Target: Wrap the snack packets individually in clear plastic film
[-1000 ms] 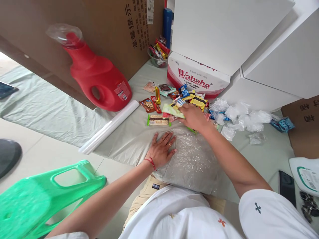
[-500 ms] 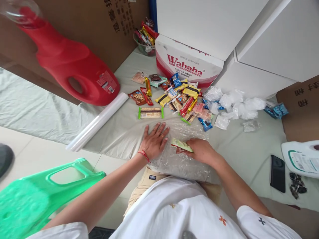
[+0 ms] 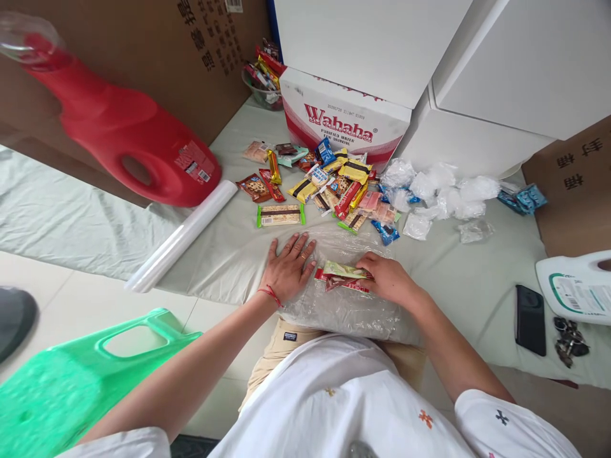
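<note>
Flat on the left edge of a sheet of clear plastic film (image 3: 348, 318) lies my left hand (image 3: 287, 267), fingers spread. My right hand (image 3: 389, 278) is closed on the right ends of a small bundle of wrapped snack bars (image 3: 344, 275), one pale green and others red and brown, just above the film. The fingertips partly hide the bundle. Just beyond my left hand is a green-ended snack bar (image 3: 280, 215). Behind the film spreads a loose pile of wrapped snacks (image 3: 351, 181) in yellow, red, blue and brown packets.
A roll of film (image 3: 181, 235) and a red jug (image 3: 157, 146) stand to the left, above a green plastic container (image 3: 71, 381). Plastic-wrapped bundles (image 3: 439, 191) lie to the right, with a phone (image 3: 530, 320), keys (image 3: 570, 340) and a white bottle (image 3: 580, 286). A Wahaha box (image 3: 346, 121) stands behind.
The bundle in my right hand now lies more level, with its red wrapper showing more. My left hand stays flat on the film. The whole view has shifted slightly.
</note>
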A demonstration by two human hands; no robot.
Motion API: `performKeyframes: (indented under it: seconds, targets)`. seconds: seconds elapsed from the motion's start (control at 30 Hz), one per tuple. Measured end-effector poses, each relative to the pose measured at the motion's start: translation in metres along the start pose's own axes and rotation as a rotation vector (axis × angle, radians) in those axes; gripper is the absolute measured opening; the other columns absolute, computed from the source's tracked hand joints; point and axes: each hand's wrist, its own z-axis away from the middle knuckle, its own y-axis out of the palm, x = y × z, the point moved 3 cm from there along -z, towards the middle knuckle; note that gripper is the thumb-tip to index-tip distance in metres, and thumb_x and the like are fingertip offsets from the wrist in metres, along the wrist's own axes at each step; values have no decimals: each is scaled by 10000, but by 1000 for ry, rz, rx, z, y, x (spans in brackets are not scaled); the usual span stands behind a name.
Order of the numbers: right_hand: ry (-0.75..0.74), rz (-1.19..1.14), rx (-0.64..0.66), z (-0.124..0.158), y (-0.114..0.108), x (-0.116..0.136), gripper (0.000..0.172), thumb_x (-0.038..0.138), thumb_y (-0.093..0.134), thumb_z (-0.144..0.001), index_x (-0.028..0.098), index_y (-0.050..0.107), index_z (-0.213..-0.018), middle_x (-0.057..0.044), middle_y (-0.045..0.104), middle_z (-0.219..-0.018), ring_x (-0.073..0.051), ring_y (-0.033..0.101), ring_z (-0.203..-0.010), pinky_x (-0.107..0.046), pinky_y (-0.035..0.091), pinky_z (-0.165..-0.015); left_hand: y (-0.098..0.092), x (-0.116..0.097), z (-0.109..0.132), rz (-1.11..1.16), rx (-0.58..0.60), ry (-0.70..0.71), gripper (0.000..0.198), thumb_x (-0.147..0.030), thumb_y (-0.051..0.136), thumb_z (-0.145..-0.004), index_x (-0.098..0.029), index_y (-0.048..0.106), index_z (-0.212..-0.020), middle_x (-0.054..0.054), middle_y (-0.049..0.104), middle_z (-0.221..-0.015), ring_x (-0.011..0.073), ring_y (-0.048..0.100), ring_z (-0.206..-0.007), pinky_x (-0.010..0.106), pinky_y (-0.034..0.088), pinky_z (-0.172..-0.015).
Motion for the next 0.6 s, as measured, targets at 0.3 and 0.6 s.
performKeyframes:
  seconds: [0.3,0.6]
  targets:
    - [-33,196,103,-20,-6,13,264,319,620,-956,209,673,-1190,-96,720,-1153,-254,687,-1000,-288,411,-718,2,1,0,-2,-8,-5,581,-470,275,-1063,-294,400,-1603,62,334,-1691,309,289,-1577,675,85,-1260]
    - [-2,97,24,-37,-13,20,268,422,606,-987,208,678,-1130,-71,748,-1112,-224,681,-985,-277,366,-699,1,1,0,16,-10,-4,568,-406,223,-1075,-298,384,-1609,56,336,-1692,289,293,-1576,665,78,-1265]
